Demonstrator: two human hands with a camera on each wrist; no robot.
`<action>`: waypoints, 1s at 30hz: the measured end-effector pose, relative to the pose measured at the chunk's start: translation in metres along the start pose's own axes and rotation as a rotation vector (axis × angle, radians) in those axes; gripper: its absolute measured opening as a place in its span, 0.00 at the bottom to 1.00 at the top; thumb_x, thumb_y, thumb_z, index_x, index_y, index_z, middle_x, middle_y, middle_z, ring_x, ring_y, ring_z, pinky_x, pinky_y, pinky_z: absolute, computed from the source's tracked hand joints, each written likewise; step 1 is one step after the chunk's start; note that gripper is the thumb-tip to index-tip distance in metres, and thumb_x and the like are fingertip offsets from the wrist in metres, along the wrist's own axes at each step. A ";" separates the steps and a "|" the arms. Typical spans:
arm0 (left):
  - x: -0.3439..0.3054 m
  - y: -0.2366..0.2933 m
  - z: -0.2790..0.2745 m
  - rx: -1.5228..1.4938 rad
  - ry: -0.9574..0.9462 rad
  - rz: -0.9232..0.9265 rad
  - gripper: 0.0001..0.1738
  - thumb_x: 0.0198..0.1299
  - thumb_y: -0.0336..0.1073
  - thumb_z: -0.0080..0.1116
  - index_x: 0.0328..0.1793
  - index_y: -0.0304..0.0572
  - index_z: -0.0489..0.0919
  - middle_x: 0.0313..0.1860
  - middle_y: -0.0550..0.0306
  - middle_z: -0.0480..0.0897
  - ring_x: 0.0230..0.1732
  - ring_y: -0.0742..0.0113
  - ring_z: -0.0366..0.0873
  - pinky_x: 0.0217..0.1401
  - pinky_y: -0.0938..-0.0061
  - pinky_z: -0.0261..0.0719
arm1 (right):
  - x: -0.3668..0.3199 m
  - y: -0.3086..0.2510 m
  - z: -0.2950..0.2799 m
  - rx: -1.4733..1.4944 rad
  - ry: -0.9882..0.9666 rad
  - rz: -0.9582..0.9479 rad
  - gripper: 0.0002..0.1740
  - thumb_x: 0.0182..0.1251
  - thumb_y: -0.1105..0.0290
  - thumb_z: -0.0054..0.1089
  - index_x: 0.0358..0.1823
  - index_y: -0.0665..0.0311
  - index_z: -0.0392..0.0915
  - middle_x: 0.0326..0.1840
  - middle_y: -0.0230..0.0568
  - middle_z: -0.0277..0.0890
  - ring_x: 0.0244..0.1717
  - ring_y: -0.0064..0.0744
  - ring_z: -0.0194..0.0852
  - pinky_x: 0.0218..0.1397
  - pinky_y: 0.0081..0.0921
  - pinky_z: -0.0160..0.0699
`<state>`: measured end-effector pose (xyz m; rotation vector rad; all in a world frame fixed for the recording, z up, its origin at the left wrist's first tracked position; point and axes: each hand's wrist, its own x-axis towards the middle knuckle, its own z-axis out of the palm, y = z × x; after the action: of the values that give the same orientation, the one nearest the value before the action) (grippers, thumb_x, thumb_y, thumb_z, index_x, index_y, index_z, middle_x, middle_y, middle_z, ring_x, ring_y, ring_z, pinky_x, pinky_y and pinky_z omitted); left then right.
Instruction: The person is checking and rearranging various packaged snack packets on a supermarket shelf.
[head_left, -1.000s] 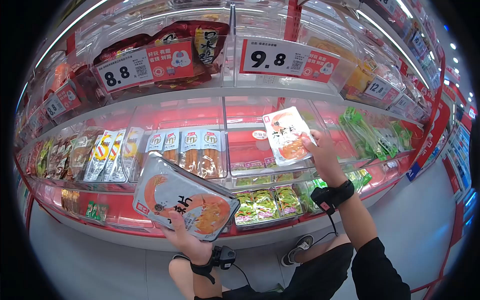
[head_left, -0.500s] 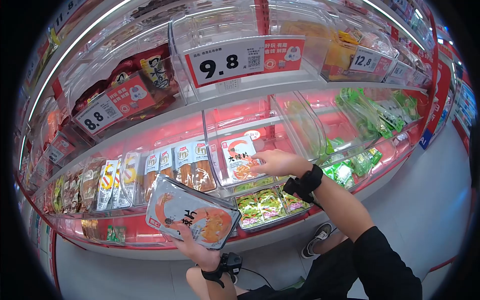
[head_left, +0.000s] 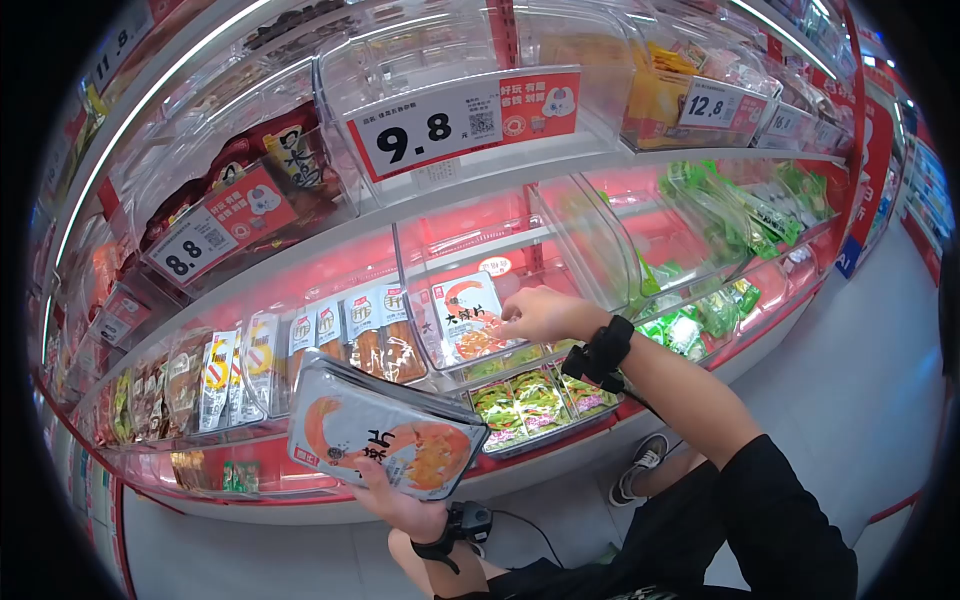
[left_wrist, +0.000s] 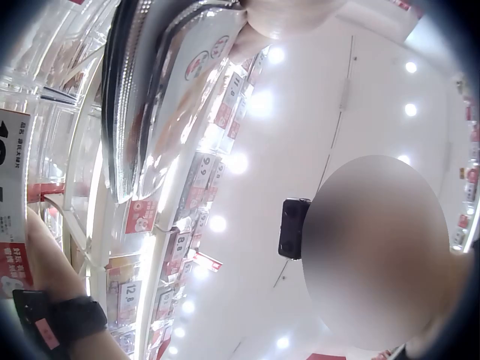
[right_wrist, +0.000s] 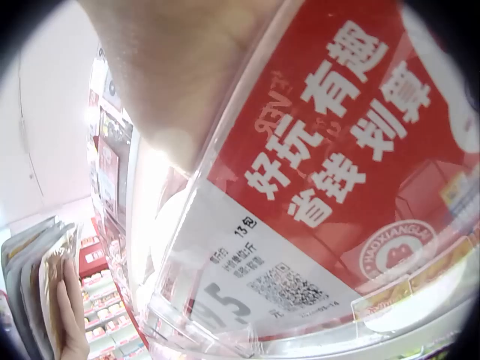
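Several food packs [head_left: 385,430] held by left hand [head_left: 408,510], thumb across front for steadiness, fingers hidden; right hand [head_left: 558,312] touches binned pack [head_left: 465,308], pinching unclear.

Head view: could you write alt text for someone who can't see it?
A person's left hand holds a stack of white food packs while the right hand touches a matching pack in a clear shop bin, below a 9.8 price sign.
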<state>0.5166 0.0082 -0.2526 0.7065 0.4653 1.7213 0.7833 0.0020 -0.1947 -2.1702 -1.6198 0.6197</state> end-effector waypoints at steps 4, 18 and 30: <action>0.000 0.010 0.004 -0.036 0.017 0.020 0.32 0.63 0.47 0.56 0.66 0.36 0.59 0.58 0.50 0.70 0.56 0.60 0.73 0.56 0.64 0.76 | 0.000 -0.002 -0.005 -0.134 0.121 -0.083 0.28 0.58 0.55 0.57 0.50 0.72 0.77 0.49 0.56 0.78 0.49 0.51 0.79 0.53 0.39 0.75; 0.005 0.025 -0.002 -0.115 -0.012 0.042 0.35 0.65 0.45 0.54 0.71 0.35 0.56 0.61 0.50 0.68 0.58 0.63 0.71 0.58 0.67 0.73 | 0.087 -0.003 -0.043 -0.665 -0.017 -0.035 0.33 0.51 0.80 0.56 0.62 0.53 0.71 0.51 0.49 0.78 0.55 0.48 0.75 0.56 0.43 0.72; 0.007 0.024 -0.007 -0.113 -0.019 0.030 0.35 0.64 0.48 0.55 0.69 0.34 0.58 0.61 0.49 0.68 0.58 0.62 0.71 0.58 0.66 0.72 | 0.119 0.031 -0.035 -0.597 0.139 -0.027 0.25 0.44 0.69 0.72 0.45 0.72 0.76 0.48 0.56 0.78 0.53 0.51 0.76 0.53 0.41 0.78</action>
<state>0.4935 0.0088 -0.2405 0.6509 0.3429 1.7532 0.8566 0.1068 -0.1976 -2.5097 -1.9274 -0.0450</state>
